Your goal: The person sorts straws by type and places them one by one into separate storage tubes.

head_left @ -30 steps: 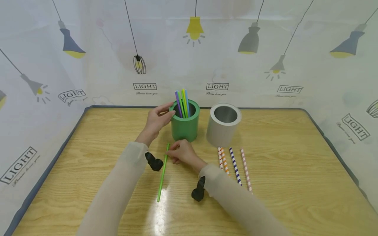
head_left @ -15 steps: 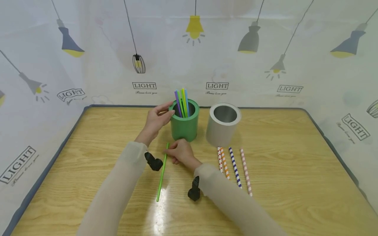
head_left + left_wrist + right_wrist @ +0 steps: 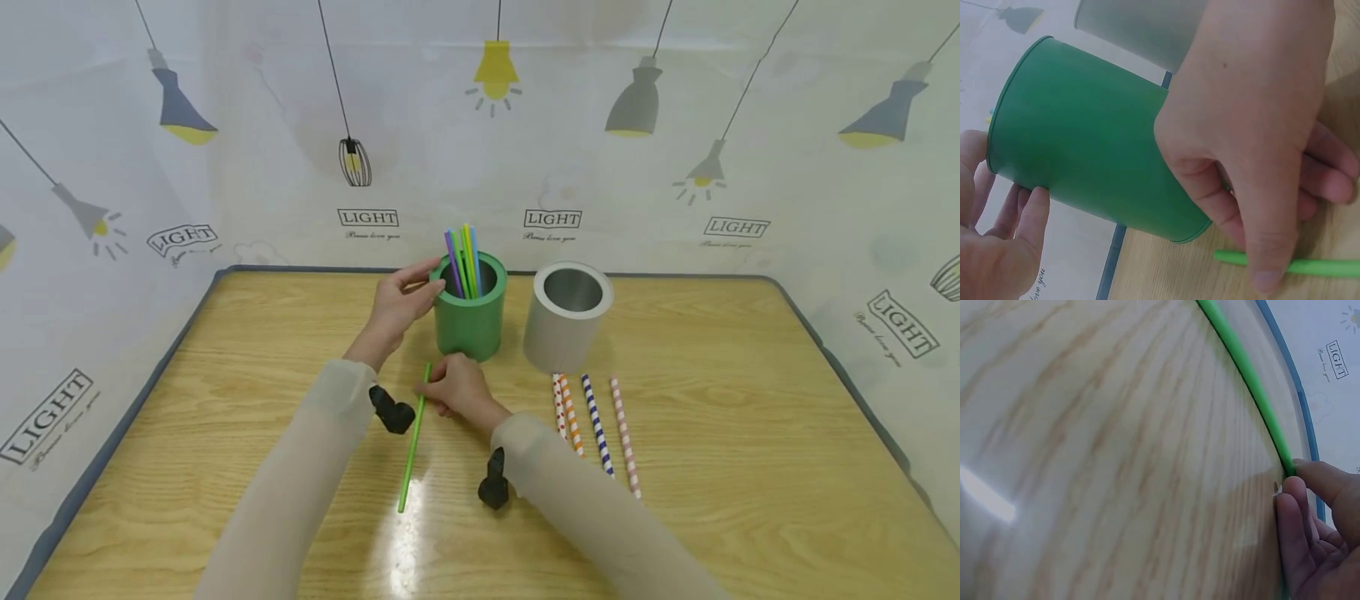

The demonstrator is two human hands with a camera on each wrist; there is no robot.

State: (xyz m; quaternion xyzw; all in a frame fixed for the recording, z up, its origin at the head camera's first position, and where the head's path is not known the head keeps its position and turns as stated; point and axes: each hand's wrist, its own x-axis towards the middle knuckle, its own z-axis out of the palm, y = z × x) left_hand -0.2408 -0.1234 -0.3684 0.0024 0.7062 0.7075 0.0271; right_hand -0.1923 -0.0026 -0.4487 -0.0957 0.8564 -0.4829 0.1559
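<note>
My left hand holds the upper left side of a green cup, fingers and thumb near its rim. Several plastic straws, purple, green, yellow and blue, stand in that cup, leaning left. In front of it a bright green straw lies on the table. My right hand has thumb and forefinger at the straw's far end, pinching it. The right wrist view shows the straw running from those fingertips along the wood. In the left wrist view my right hand partly covers the cup's base.
A pale grey cup stands right of the green one, with no straws showing above its rim. Several patterned paper straws lie before it, partly behind my right sleeve. A printed curtain rises behind the table.
My right hand has shifted slightly left, its fingertips coming onto the green straw. My left hand and the green cup stay where they were.
</note>
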